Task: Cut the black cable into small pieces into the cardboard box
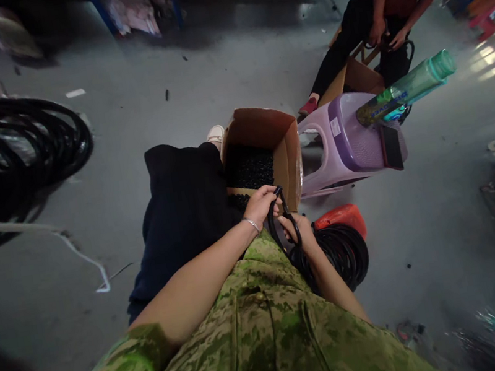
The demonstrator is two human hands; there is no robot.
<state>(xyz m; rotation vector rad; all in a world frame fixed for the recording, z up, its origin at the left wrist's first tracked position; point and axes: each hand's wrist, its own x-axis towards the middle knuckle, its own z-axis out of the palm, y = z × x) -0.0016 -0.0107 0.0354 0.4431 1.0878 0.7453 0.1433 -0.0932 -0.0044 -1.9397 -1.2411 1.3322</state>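
My left hand (pixel 260 203) and my right hand (pixel 298 232) are both closed on a loop of black rubber tube (pixel 278 231) held over my lap. The loop runs down to a coil of the same black tube (pixel 342 252) lying on the floor by my right side. Just beyond my hands stands an open cardboard box (pixel 285 142) filled with small black pieces (pixel 251 166). A bracelet sits on my left wrist.
A purple plastic stool (pixel 349 144) lies beside the box with a green bottle (pixel 406 90) on it. A red container (pixel 344 215) sits behind the coil. A large black hose coil (pixel 3 155) lies at the left. Another person (pixel 388 6) sits at the upper right.
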